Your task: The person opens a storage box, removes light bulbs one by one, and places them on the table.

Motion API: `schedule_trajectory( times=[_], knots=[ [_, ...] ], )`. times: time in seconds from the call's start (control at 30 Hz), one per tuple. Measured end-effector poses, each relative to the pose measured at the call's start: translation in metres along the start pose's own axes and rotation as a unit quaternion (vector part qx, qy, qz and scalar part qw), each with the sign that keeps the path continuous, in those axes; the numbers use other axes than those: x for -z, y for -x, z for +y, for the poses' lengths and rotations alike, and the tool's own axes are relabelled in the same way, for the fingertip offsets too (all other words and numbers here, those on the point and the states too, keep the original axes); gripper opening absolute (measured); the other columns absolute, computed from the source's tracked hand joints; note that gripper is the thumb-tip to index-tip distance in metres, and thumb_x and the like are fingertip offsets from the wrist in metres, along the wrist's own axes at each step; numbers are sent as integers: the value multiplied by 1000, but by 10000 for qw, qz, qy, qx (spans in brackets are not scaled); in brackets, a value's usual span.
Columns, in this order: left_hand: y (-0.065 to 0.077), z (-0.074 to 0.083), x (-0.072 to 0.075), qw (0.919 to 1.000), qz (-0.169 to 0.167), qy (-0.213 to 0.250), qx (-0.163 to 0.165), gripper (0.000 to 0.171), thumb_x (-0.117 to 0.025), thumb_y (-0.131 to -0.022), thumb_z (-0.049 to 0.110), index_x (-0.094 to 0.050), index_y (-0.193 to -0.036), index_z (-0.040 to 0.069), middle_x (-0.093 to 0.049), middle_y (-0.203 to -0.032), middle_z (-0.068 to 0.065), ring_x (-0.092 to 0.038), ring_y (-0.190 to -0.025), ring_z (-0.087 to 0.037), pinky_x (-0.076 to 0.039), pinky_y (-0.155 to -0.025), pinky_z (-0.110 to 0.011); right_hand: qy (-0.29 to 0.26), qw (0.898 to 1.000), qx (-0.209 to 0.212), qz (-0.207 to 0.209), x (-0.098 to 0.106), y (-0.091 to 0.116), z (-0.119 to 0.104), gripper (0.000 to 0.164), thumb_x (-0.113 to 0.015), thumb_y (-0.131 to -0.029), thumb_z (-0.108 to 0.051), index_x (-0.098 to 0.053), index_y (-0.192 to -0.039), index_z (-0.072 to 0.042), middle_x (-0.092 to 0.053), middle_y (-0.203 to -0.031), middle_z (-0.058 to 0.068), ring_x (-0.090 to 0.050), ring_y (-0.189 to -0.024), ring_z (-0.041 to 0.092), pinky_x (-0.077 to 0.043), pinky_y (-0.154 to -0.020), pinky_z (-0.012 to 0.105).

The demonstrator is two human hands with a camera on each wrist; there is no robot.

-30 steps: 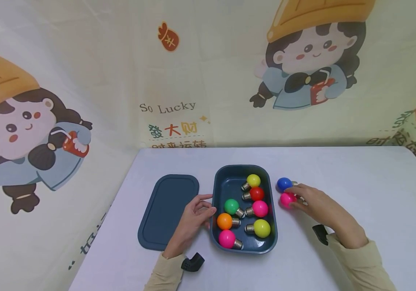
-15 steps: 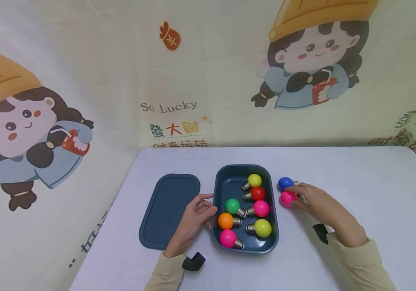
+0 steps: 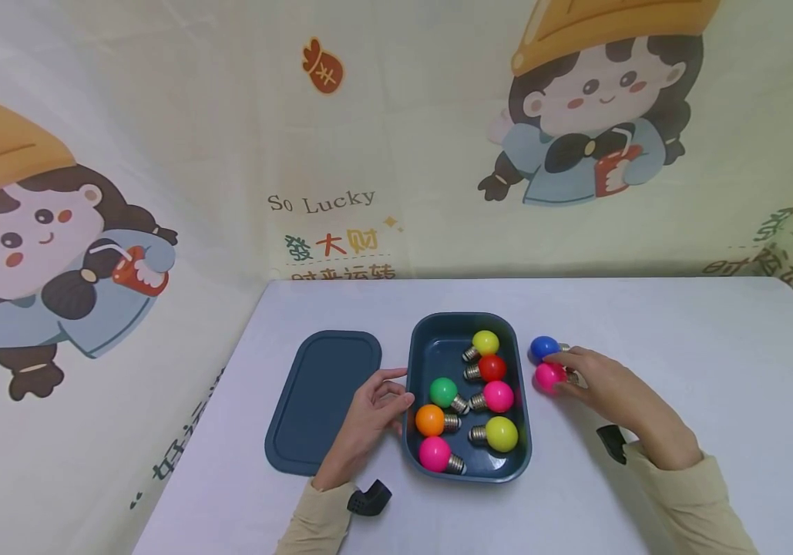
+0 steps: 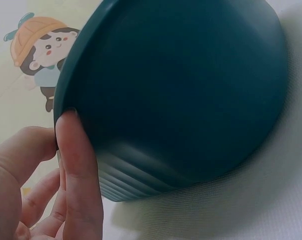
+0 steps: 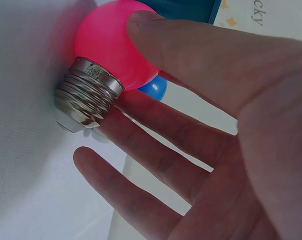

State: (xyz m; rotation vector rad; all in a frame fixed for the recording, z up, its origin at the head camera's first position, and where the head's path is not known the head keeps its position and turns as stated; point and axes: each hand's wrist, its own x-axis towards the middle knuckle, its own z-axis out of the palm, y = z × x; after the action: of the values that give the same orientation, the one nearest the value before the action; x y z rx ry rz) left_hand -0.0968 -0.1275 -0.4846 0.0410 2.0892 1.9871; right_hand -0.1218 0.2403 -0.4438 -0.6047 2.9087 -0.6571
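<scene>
My left hand (image 3: pixel 371 412) grips the left rim of a dark blue, deep box (image 3: pixel 467 475). In the left wrist view, its thumb and a finger (image 4: pixel 79 160) lie on either side of the box's edge. Inside the box lie several light bulbs: yellow (image 3: pixel 501 435), red (image 3: pixel 491 368), green (image 3: pixel 443 393), orange (image 3: pixel 429 421) and pink (image 3: pixel 434 455). To the right of the box, my right hand (image 3: pixel 600 385) pinches a pink light bulb (image 5: pixel 108 42) by its globe, screw base toward the wrist camera. A blue light bulb (image 3: pixel 544 349) lies just behind it.
A flat dark blue lid (image 3: pixel 320 401) lies left of the box on the white table (image 3: pixel 680 331). Behind stands a cream cloth backdrop (image 3: pixel 431 139) with cartoon prints. A small black device (image 3: pixel 370 499) sits at the left wrist, another (image 3: pixel 612 445) at the right.
</scene>
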Motion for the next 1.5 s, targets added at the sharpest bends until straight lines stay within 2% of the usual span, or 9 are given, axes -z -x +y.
schedule_trajectory(
  times=[0.53,0.97,1.5],
  knots=[
    [3,1,-1,10000,16,-35,-27,49,-74,-91,18,-55,-135,10,-61,-98,-8,-59,-72,-15,-54,-60,-24,88,9993,292,207,3,1,-4,37,-78,-83,-8,-68,-118,-1,-66,-109,16,-64,-102,36,-56,-85,53],
    [2,1,0,10000,9,-44,-70,48,-73,-91,18,-55,-135,11,-61,-98,-9,-58,-72,-15,-54,-61,-24,148,9998,81,102,6,4,-7,40,-80,-82,-9,-68,-119,-2,-65,-116,23,-62,-109,43,-56,-84,54],
    [2,-2,0,9999,-5,-60,-109,47,-73,-92,20,-56,-135,13,-62,-100,-10,-58,-71,-16,-55,-61,-24,215,9996,98,143,8,6,-9,41,-81,-81,-11,-67,-118,-2,-67,-105,16,-65,-98,36,-58,-80,51]
  ],
)
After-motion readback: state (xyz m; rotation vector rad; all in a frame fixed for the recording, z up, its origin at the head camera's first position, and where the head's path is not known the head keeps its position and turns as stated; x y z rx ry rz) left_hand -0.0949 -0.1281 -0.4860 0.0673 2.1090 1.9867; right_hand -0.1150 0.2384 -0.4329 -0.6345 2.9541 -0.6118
